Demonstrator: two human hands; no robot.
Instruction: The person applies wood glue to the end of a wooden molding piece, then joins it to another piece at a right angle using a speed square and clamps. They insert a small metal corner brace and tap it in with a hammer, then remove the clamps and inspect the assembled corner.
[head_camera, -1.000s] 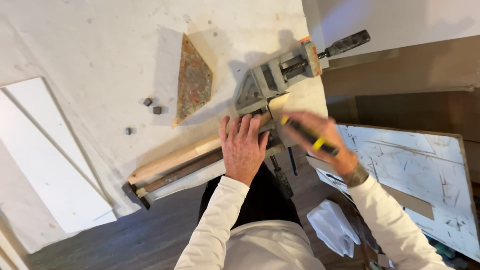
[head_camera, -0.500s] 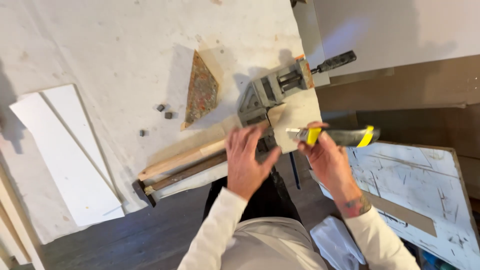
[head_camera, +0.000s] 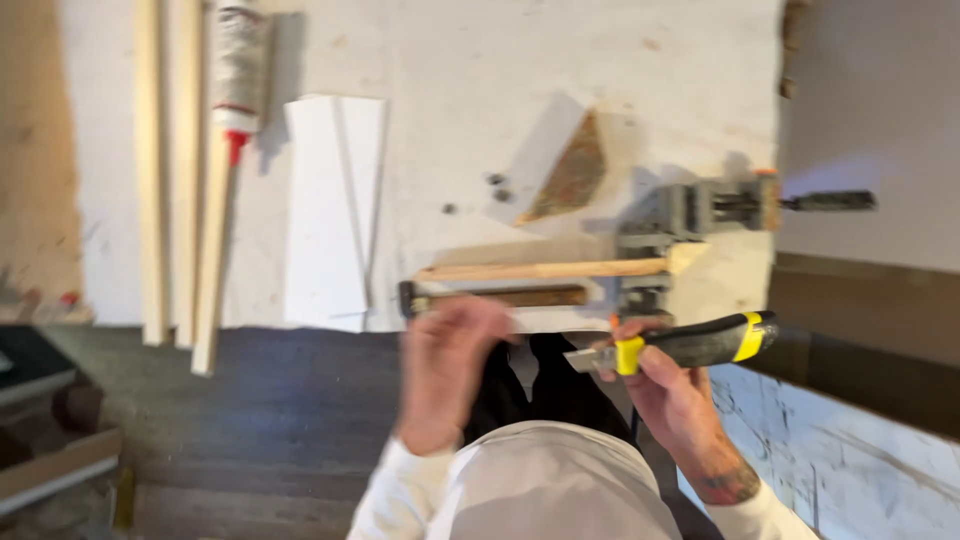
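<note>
L hand (head_camera: 450, 365) now off wood strip (head_camera: 545, 269)

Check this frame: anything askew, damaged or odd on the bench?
Mostly tidy. The wooden strip sits clamped in the corner clamp. The right hand holds a utility knife; the left hand is empty. Only oddities: small dark bits lie loose beside a worn triangular scrap. Motion blur hides finer damage.

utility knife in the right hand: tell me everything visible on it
The utility knife has a dark handle with two yellow bands, one near the blade end, one near the butt. A short pale blade points toward the left hand. It lies roughly level, gripped by the right hand, just off the table edge. Blurred; finer detail unclear.
</note>
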